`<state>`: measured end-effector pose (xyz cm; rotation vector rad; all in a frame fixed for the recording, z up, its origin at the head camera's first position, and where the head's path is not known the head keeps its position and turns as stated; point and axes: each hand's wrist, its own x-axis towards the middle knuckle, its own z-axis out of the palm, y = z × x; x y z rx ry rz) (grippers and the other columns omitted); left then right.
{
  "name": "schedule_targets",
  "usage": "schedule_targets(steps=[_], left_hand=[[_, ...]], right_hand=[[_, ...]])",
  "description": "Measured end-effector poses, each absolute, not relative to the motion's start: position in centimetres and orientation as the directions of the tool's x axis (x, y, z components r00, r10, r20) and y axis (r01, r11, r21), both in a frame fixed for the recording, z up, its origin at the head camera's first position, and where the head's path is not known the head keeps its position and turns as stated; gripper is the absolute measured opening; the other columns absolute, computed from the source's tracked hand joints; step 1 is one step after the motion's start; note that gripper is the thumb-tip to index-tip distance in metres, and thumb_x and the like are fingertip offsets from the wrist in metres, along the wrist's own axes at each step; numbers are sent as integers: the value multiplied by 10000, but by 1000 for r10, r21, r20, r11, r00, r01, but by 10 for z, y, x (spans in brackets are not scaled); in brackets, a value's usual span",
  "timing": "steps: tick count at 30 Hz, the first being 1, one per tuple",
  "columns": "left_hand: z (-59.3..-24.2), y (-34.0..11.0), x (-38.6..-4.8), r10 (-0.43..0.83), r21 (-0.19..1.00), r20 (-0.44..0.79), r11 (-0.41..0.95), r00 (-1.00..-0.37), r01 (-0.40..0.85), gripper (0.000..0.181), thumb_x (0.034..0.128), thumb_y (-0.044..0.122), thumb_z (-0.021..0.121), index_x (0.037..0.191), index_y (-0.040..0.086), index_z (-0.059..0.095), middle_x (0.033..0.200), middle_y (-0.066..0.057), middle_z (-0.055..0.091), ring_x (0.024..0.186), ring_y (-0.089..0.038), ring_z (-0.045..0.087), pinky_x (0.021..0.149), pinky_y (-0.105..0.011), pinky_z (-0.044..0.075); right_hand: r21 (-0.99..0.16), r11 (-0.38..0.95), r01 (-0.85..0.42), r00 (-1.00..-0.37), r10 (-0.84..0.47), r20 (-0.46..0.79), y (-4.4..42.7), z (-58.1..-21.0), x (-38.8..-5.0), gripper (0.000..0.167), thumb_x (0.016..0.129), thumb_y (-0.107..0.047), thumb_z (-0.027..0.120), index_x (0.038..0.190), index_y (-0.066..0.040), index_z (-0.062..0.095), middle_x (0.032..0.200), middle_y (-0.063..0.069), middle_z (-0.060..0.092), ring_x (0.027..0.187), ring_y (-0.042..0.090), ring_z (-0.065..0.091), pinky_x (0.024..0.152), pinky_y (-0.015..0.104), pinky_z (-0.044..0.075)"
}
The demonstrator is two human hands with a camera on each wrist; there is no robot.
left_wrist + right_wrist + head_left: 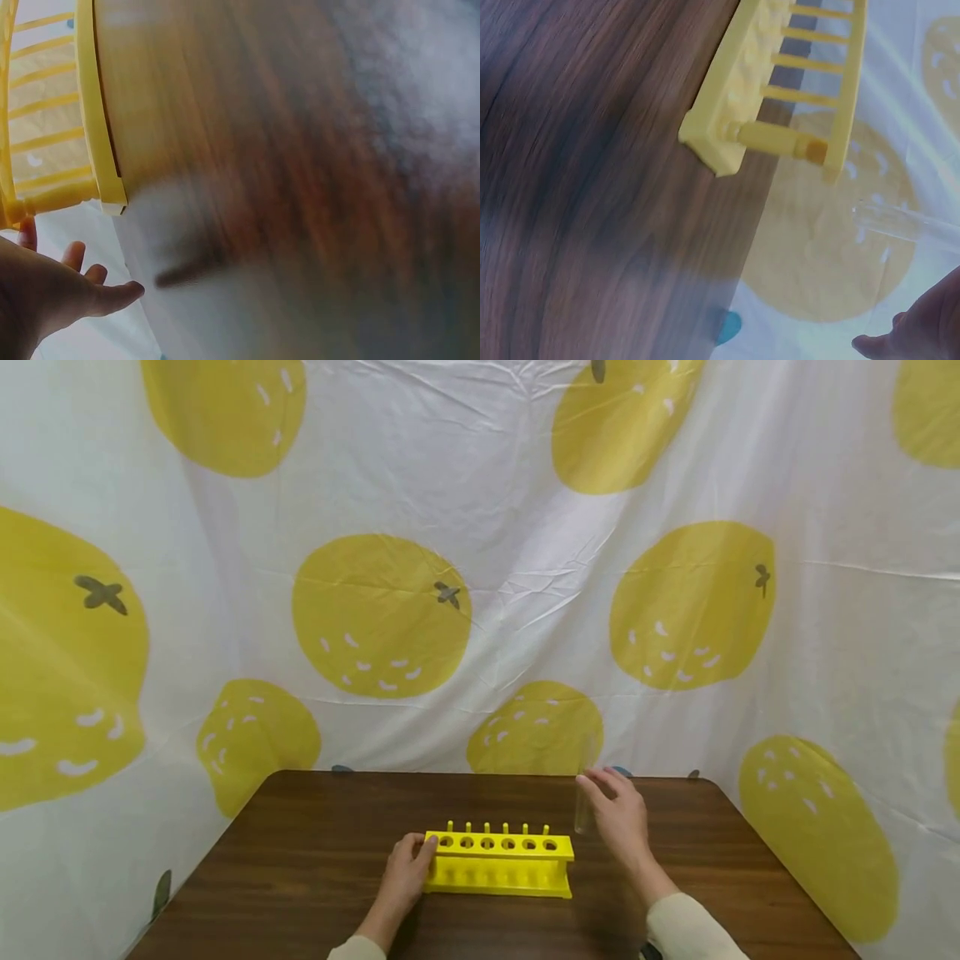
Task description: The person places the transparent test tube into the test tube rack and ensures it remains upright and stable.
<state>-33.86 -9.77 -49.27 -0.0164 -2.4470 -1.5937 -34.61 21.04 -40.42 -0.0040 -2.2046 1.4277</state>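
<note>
A yellow rack [498,847] with a row of round holes in its top and pegs along its back stands on the table. At its left end my left hand [405,868] grips the frame, thumb at the front corner; the left wrist view shows this hand [60,292] beside the rack's end [97,127]. Right of the rack my right hand [624,818] holds a clear tube [582,810] upright between thumb and fingers, above the table. In the right wrist view the tube [900,223] lies near the rack's end [780,142], apart from it; only part of the hand [922,322] shows.
The brown wooden table [315,827] reaches back to a white cloth [517,527] printed with large yellow fruit, which hangs behind it and at both sides.
</note>
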Motion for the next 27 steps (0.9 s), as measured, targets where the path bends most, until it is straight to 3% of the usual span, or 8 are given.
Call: schedule_targets(steps=[16, 27], left_hand=[[-492, -98, -341, -112, 912, 161, 396, -981, 105, 430, 1029, 346, 530, 1178, -55, 580, 1227, -273, 527, 1124, -414, 501, 945, -574, 394], [-495, -99, -341, -116, 908, 186, 401, -976, 125, 416, 1021, 344, 544, 1153, -47, 595, 1185, -255, 545, 1105, -411, 509, 936, -569, 397]], right_hand=[[-897, 330, -292, -896, 234, 378, 180, -408, -341, 390, 950, -277, 693, 1214, 9, 681, 1436, 213, 486, 1371, 348, 389, 1132, 499, 254], [-894, 363, -262, -918, 193, 348, 177, -422, -339, 407, 950, -312, 687, 1235, -21, 681, 1457, 215, 468, 1358, 392, 402, 1114, 547, 271]])
